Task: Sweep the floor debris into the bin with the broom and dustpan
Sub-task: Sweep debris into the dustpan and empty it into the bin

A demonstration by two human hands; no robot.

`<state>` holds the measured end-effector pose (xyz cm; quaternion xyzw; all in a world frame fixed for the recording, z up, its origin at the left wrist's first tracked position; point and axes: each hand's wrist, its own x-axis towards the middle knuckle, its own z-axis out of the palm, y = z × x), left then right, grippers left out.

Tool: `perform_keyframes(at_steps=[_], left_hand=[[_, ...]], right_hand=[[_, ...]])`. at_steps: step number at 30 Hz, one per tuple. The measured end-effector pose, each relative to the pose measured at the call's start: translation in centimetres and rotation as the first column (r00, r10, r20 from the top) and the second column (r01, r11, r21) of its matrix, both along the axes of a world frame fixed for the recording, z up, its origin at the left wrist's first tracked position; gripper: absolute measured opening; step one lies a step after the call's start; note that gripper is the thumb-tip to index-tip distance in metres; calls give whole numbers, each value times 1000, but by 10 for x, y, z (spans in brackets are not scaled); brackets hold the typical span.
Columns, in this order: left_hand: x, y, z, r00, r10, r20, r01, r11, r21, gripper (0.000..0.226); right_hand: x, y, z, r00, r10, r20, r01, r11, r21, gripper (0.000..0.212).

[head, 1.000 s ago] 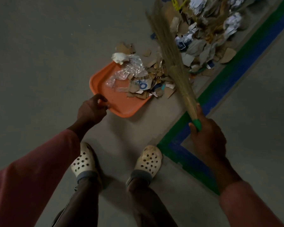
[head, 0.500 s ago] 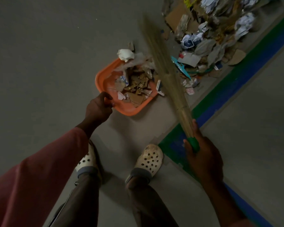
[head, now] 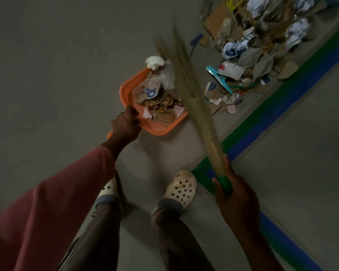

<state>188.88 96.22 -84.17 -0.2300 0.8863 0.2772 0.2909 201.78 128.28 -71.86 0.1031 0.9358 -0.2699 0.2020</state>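
Observation:
An orange dustpan (head: 125, 90) sits ahead of my feet, loaded with cardboard scraps, clear plastic wrap and paper bits (head: 160, 102). My left hand (head: 125, 126) grips its near rim. A straw broom (head: 186, 81) with a green handle end slants up from my right hand (head: 233, 194), which grips the handle; its bristles fan out over the right side of the pan. A white crumpled wad (head: 154, 62) lies at the pan's far edge. The big debris pile (head: 262, 45) of cardboard, crumpled paper and plastic lies at the upper right. No bin is in view.
A green and blue floor stripe (head: 282, 106) runs diagonally from the upper right down past my right shoe (head: 182, 188). My left shoe (head: 108, 190) stands partly under my pink sleeve. Grey concrete floor spreads to the left.
The dustpan has tilted up and drawn back from the pile with the scraps gathered inside it. The broom has swung left over the pan, and my right hand has come nearer.

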Motion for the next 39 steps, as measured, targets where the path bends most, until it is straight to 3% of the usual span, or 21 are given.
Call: perform_keyframes(at_steps=[2, 4, 8, 12, 17, 20, 27, 35, 39], left_hand=[[1, 0, 0, 1000, 2, -9, -2, 1000, 8, 48], [1, 0, -1, 1000, 9, -15, -8, 1000, 16, 48], [-1, 0, -2, 1000, 7, -14, -7, 1000, 19, 47], [-5, -4, 2, 998, 41, -50, -37, 996, 79, 47], [-1, -16, 41, 996, -7, -83, 14, 996, 83, 48], [-7, -15, 94, 991, -70, -114, 78, 994, 72, 50], [-23, -8, 268, 986, -129, -106, 136, 989, 58, 47], [0, -30, 460, 969, -207, -132, 215, 975, 57, 43], [24, -48, 529, 964, -214, -160, 228, 971, 76, 47]], right_hand=[[0, 5, 6, 997, -12, -79, 13, 1000, 18, 66], [-15, 9, -2, 998, -44, -55, 46, 998, 46, 67], [-67, 6, -31, 977, -115, 177, 98, 990, 101, 76], [-73, -21, -30, 946, -15, 323, -26, 992, 124, 74], [-21, -38, 14, 975, -27, 222, 19, 999, 40, 77], [8, -47, 65, 984, -58, 167, 60, 998, -4, 78], [38, -80, 226, 979, -161, 129, 154, 986, 61, 76], [78, -125, 403, 951, -223, 213, 204, 973, 105, 82], [113, -150, 473, 954, -269, 129, 252, 958, 133, 80]])
